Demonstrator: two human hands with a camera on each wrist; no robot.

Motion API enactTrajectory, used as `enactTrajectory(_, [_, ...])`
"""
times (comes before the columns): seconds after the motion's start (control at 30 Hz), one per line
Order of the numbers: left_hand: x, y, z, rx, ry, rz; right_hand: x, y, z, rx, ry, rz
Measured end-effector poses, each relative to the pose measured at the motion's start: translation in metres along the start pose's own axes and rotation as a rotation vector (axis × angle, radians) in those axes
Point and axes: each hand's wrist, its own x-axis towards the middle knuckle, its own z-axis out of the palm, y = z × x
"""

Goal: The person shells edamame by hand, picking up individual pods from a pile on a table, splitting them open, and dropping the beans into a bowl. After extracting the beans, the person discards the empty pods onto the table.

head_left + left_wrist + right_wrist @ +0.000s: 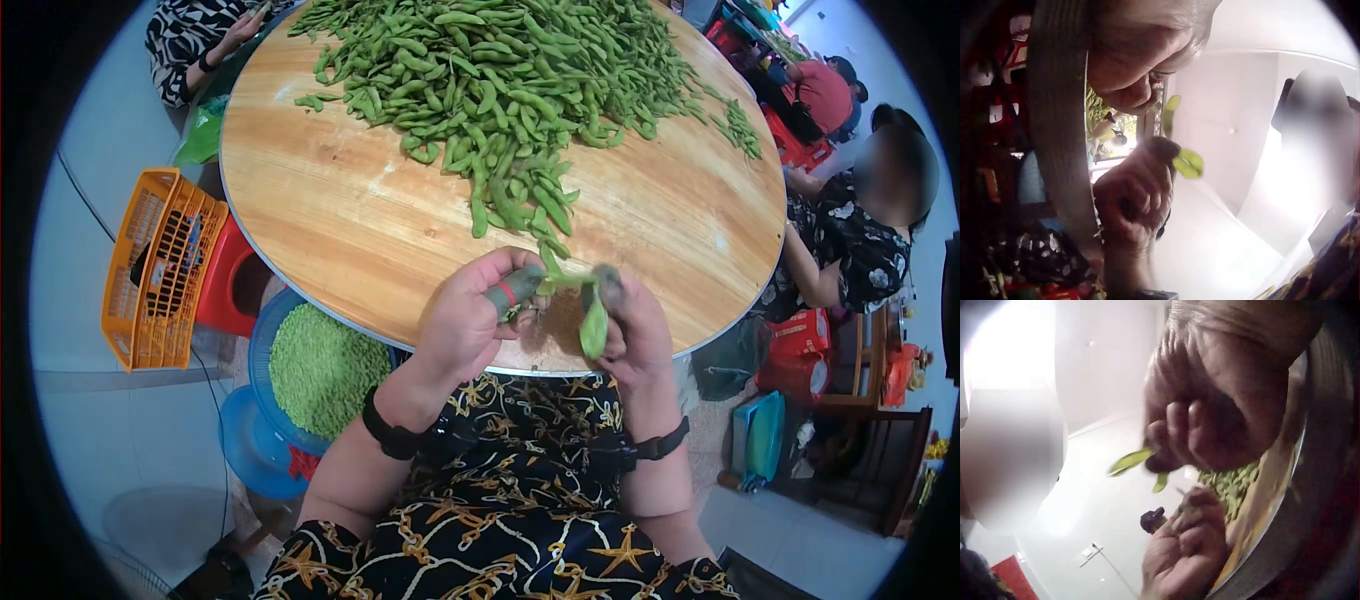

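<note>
My right hand (637, 325) pinches green soybean pods over the table's near edge; one pod (594, 330) hangs below its thumb. Another pod (562, 273) stretches toward the left thumb. In the right wrist view, a pod (1130, 462) sticks out past the right hand's dark-capped fingertip. My left hand (455, 315) is close by on the left, with its fingers curled and small green bits showing between them. A dark green cover with a red band (508, 293) sits on its thumb. Its palm is partly hidden.
A large heap of soybean pods (500, 90) covers the far part of the round wooden table (320, 210). Lower left stands a blue basin of shelled beans (325, 370), near an orange crate (150, 270) and a red stool (225, 285). Other people sit around the table.
</note>
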Motion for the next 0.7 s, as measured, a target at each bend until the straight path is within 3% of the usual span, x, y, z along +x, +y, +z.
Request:
enactTrajectory(0.07, [-0.003,0.003,-0.004,-0.021,-0.027,0.025,-0.008,-0.013,-0.017,-0.723,-0.365,0.063])
enactTrajectory(0.1, [-0.007,0.004,-0.007,-0.046,-0.049,0.056,-0.008,-0.028,-0.007,-0.691,-0.524,0.263])
enactTrajectory(0.13, [-0.015,0.009,-0.010,-0.051,-0.044,0.048,-0.002,-0.025,-0.005,-0.686,-0.519,0.271])
enactTrajectory(0.2, [-0.041,0.020,-0.018,-0.019,0.158,0.262,0.008,-0.013,0.002,-1.084,0.075,-0.308])
enactTrajectory(0.27, [-0.068,0.030,-0.039,0.082,0.397,0.450,0.024,-0.019,0.013,-1.152,0.191,-0.303])
enactTrajectory(0.33, [-0.093,0.037,-0.074,0.238,0.526,0.613,0.034,-0.014,0.022,-1.517,0.322,-0.261])
enactTrajectory(0.37, [-0.104,0.039,-0.096,0.241,0.531,0.609,0.039,-0.006,0.016,-1.709,0.311,-0.364])
enactTrajectory(0.43, [-0.127,0.038,-0.130,0.821,0.751,0.452,0.042,-0.004,0.016,-1.697,0.307,-0.373])
enactTrajectory(0.47, [-0.136,0.039,-0.137,0.826,0.784,0.441,0.043,-0.001,0.018,-1.681,0.298,-0.383])
enactTrajectory(0.53, [-0.151,0.045,-0.149,1.992,0.820,0.337,0.042,-0.001,0.016,-1.640,0.326,-0.393])
enactTrajectory(0.6, [-0.161,0.049,-0.155,2.022,0.990,0.226,0.042,0.004,0.010,-1.526,0.411,-0.397])
enactTrajectory(0.67, [-0.161,0.060,-0.157,1.862,1.093,0.376,0.031,0.000,0.021,-1.151,0.383,-0.297])
enactTrajectory(0.7, [-0.159,0.060,-0.157,1.645,1.083,0.518,0.027,-0.003,0.026,-1.148,0.370,-0.292])
